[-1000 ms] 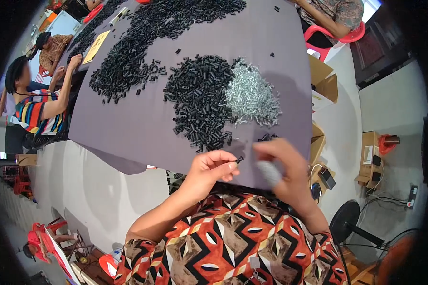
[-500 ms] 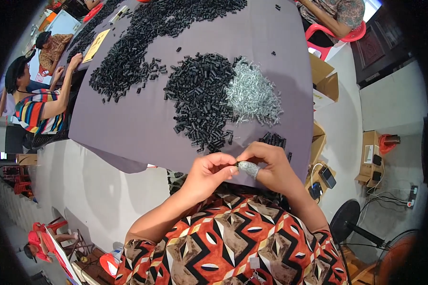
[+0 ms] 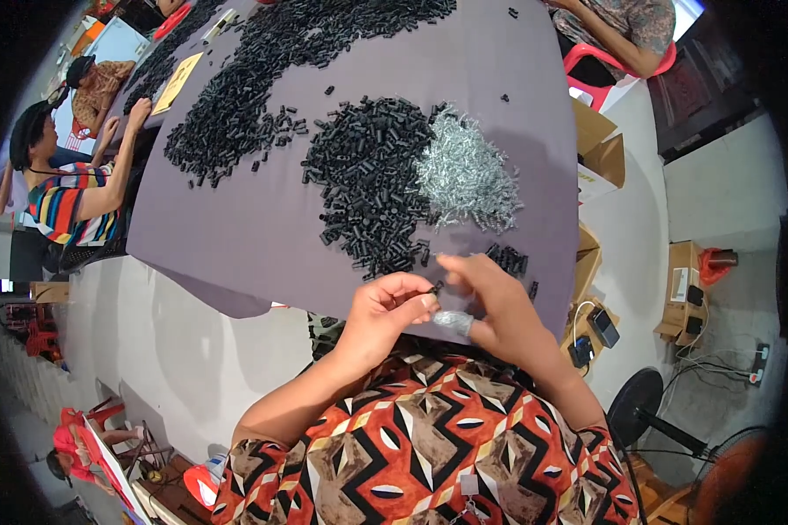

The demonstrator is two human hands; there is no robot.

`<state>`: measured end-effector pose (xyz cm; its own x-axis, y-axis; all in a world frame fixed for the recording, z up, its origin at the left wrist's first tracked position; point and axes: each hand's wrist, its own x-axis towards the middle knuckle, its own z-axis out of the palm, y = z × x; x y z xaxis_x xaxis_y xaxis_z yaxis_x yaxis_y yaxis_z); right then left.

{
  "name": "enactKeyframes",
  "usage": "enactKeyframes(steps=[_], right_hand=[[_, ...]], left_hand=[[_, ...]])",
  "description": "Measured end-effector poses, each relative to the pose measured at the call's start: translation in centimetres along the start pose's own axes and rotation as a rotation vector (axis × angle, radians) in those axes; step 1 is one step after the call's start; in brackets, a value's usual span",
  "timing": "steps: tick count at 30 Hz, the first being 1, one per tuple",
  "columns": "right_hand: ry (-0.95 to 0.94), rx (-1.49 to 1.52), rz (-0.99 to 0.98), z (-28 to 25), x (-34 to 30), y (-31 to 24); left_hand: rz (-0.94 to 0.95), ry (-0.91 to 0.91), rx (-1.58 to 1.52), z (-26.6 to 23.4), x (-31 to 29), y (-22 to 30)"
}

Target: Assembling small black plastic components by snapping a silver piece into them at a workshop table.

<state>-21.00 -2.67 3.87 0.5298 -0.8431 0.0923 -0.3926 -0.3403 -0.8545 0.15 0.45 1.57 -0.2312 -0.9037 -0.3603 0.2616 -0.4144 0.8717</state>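
My left hand (image 3: 383, 315) pinches a small black cylindrical piece (image 3: 436, 288) between thumb and fingertips, just past the table's near edge. Close by on the right, my right hand (image 3: 499, 302) has its index finger stretched forward and its thumb apart, with nothing visible between them. A silvery wrap (image 3: 453, 321) covers that thumb. Ahead of both hands lies a heap of black cylindrical pieces (image 3: 372, 184). Touching its right side is a pile of small, shiny silver metal parts (image 3: 467, 171), too fine to tell if screws or springs. Several black pieces (image 3: 506, 258) lie beyond my right hand.
A grey cloth covers the table (image 3: 263, 227). More black pieces (image 3: 228, 122) spread toward the far left, by a yellow sheet (image 3: 177, 83). People sit at the left and far right. Cardboard boxes (image 3: 597, 144) stand along the right side, and a black fan (image 3: 636, 398) lower right.
My right hand has come away from the piece in my left fingers; its index finger moved forward and its thumb apart. My left hand has barely moved.
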Motion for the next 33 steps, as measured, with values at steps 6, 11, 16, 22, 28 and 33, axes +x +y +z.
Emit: enactKeyframes(steps=[6, 11, 16, 22, 28, 33], right_hand=[[0.189, -0.354, -0.234, 2.1, 1.0, 0.2], [0.198, -0.393, -0.219, 2.8, 1.0, 0.3], [0.203, -0.367, -0.268, 2.9, 1.0, 0.8], [0.216, -0.277, -0.305, 3.6, 0.4, 1.4], [0.194, -0.247, -0.305, 3.3, -0.1, 1.2], [0.264, -0.294, -0.221, 1.7, -0.7, 1.3]], left_hand=[[0.041, 0.034, -0.081, 0.6, 0.1, -0.3], [0.002, 0.024, -0.063, 0.5, -0.1, -0.2], [-0.061, -0.024, -0.044, 0.0, -0.3, 0.0], [-0.252, -0.038, -0.16, 0.2, -0.2, 0.7], [-0.213, -0.128, -0.448, 0.2, -0.3, -1.3], [0.117, -0.051, 0.249, 1.3, -0.3, 0.7]])
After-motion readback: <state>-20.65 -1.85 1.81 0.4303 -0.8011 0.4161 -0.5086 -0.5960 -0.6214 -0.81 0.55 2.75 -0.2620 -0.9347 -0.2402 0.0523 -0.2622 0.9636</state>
